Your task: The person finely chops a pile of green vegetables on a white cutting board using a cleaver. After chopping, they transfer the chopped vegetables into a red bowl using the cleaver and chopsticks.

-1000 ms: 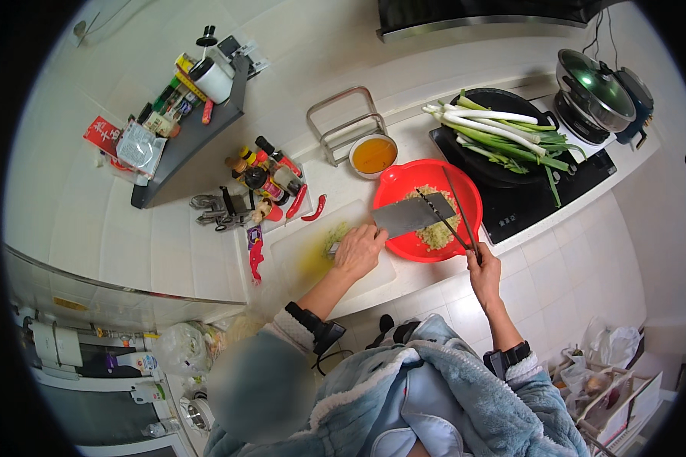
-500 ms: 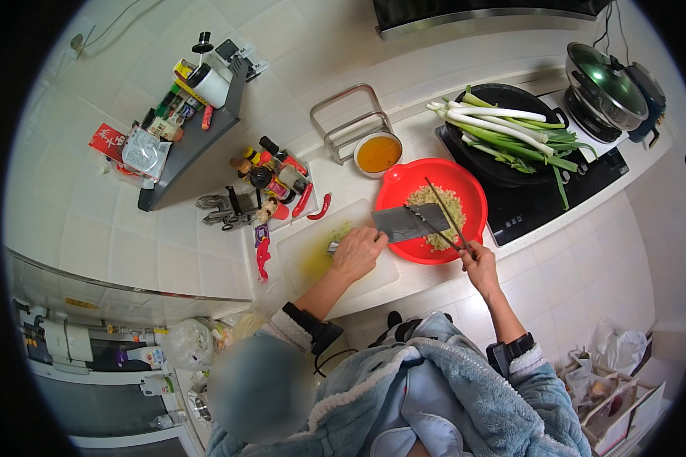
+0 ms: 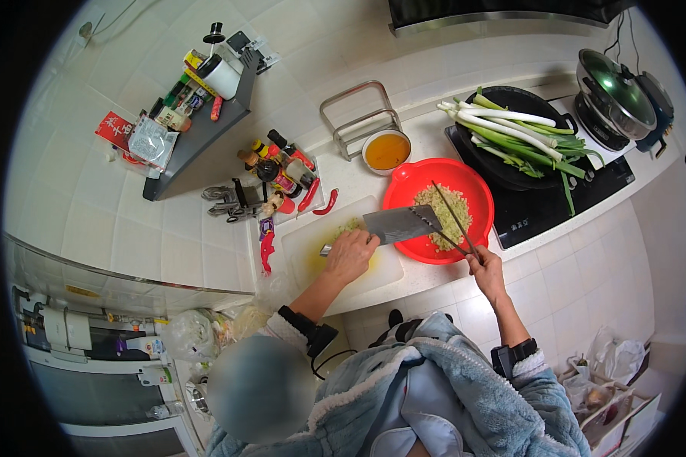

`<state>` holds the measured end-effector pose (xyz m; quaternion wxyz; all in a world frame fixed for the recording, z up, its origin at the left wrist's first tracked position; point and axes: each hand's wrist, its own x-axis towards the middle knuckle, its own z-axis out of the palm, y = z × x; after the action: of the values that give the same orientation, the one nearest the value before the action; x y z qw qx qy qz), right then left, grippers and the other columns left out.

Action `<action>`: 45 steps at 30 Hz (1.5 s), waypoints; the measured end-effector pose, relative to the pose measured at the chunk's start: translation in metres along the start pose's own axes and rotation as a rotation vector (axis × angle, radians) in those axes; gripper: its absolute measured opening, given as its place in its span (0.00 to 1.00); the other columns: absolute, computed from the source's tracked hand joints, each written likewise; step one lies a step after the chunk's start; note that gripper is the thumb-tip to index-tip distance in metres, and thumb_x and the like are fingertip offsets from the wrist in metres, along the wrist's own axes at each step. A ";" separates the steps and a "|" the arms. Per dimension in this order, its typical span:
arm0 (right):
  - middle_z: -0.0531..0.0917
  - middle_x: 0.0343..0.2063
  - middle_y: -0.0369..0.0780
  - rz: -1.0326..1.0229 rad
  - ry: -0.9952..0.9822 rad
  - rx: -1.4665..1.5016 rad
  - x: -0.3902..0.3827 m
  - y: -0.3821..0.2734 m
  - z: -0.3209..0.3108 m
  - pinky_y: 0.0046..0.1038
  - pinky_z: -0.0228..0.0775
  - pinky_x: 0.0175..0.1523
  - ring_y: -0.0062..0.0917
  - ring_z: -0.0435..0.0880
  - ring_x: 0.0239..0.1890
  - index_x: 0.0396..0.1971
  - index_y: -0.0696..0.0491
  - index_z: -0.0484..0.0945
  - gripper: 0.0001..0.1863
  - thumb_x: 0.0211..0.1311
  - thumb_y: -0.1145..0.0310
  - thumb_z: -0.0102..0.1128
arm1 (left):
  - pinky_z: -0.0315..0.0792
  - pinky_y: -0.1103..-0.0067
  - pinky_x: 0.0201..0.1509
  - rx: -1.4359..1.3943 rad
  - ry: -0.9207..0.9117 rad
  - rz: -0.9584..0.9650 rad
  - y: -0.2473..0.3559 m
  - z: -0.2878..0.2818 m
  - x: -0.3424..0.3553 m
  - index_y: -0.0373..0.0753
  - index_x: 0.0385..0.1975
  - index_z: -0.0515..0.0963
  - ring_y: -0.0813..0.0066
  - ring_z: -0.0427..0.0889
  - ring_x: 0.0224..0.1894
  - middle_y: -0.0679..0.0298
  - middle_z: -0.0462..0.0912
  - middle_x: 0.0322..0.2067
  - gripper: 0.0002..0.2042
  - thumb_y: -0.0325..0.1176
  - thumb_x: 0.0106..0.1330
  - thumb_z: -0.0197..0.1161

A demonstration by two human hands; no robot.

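My left hand (image 3: 349,257) is closed round the handle of a cleaver (image 3: 395,226). The broad blade reaches over the left rim of a red basin (image 3: 404,181), which holds finely chopped pale yellow-green bits (image 3: 456,206). A pair of dark chopsticks (image 3: 459,222) is gripped in my right hand (image 3: 486,273) at the basin's near right edge. One chopstick crosses by the end of the blade, though whether they touch I cannot tell. Under my left hand lies a pale cutting board (image 3: 381,268) with a yellowish stain and a few chopped bits (image 3: 352,225).
Behind the basin stand a bowl of orange-brown liquid (image 3: 387,151) and a metal rack (image 3: 344,126). Long green onions (image 3: 511,129) lie across a black pan (image 3: 503,97) on the cooktop (image 3: 537,217). Bottles (image 3: 270,171) and red chilies (image 3: 326,202) sit at the left, below a grey corner shelf (image 3: 206,137).
My left hand and the cleaver have drawn slightly left, so less of the blade overlaps the basin. The chopsticks stay over the basin; the whole view has shifted a little.
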<state>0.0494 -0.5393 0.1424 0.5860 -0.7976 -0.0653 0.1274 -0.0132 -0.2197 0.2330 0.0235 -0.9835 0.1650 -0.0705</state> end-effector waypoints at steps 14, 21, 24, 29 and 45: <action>0.76 0.14 0.43 0.009 -0.013 -0.038 -0.003 0.014 -0.001 0.30 0.66 0.25 0.26 0.75 0.16 0.32 0.58 0.78 0.06 0.60 0.71 0.57 | 0.69 0.71 0.39 -0.022 0.016 -0.002 0.001 0.000 -0.004 0.38 0.29 0.74 0.65 0.76 0.35 0.61 0.75 0.26 0.06 0.24 0.50 0.56; 0.78 0.15 0.44 0.070 0.211 -0.196 0.001 0.018 -0.015 0.32 0.65 0.25 0.32 0.76 0.17 0.33 0.56 0.79 0.06 0.60 0.70 0.56 | 0.69 0.72 0.40 -0.015 0.019 -0.017 0.002 -0.003 -0.008 0.39 0.29 0.74 0.65 0.76 0.35 0.61 0.75 0.25 0.07 0.24 0.49 0.56; 0.77 0.14 0.43 0.045 0.159 -0.101 -0.003 0.019 -0.010 0.31 0.65 0.25 0.28 0.75 0.16 0.32 0.57 0.78 0.06 0.60 0.71 0.56 | 0.69 0.71 0.40 -0.023 0.029 -0.016 0.002 -0.002 -0.010 0.39 0.29 0.75 0.65 0.76 0.35 0.62 0.75 0.26 0.07 0.24 0.49 0.56; 0.79 0.16 0.45 0.025 0.135 -0.143 0.000 0.024 -0.003 0.33 0.68 0.27 0.34 0.79 0.19 0.33 0.56 0.79 0.06 0.59 0.71 0.57 | 0.67 0.70 0.36 -0.035 0.075 0.006 0.004 -0.004 -0.011 0.39 0.28 0.73 0.63 0.75 0.33 0.61 0.71 0.24 0.07 0.30 0.52 0.63; 0.71 0.14 0.35 0.063 0.084 -0.011 -0.025 0.016 0.009 0.22 0.61 0.24 0.16 0.69 0.17 0.29 0.61 0.76 0.08 0.64 0.71 0.53 | 0.74 0.78 0.29 -1.806 0.589 -1.122 -0.023 0.107 -0.177 0.36 0.40 0.71 0.74 0.76 0.26 0.61 0.77 0.27 0.06 0.30 0.70 0.51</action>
<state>0.0220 -0.5422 0.1282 0.5795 -0.8071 -0.0163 0.1121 -0.1558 -0.1379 0.1053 -0.7793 -0.5187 -0.3150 -0.1563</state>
